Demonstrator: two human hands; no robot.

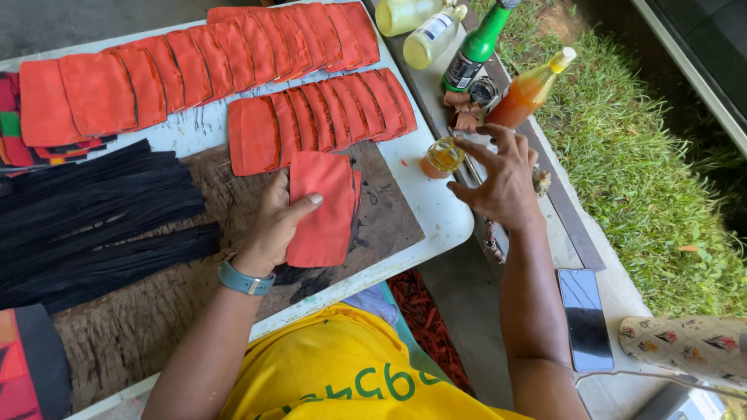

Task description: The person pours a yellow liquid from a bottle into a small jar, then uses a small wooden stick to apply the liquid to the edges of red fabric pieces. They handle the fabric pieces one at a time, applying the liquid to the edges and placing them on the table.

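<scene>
My left hand point(274, 225) presses flat on a red fabric piece point(320, 208) that lies on a stained brown board point(233, 257) on the white table point(436, 210); the thumb rests across the fabric. My right hand point(502, 179) hovers with fingers spread beside a small glass jar of amber liquid point(443, 155) at the table's right edge, fingertips near a thin stick over the jar. It grips nothing that I can see.
Two overlapping rows of red fabric pieces point(319, 109) lie at the back. Black strips point(93, 218) lie left. Bottles, green point(475, 47), orange point(533, 89) and pale yellow point(432, 35), stand on a ledge. A phone point(585, 319) lies lower right, grass beyond.
</scene>
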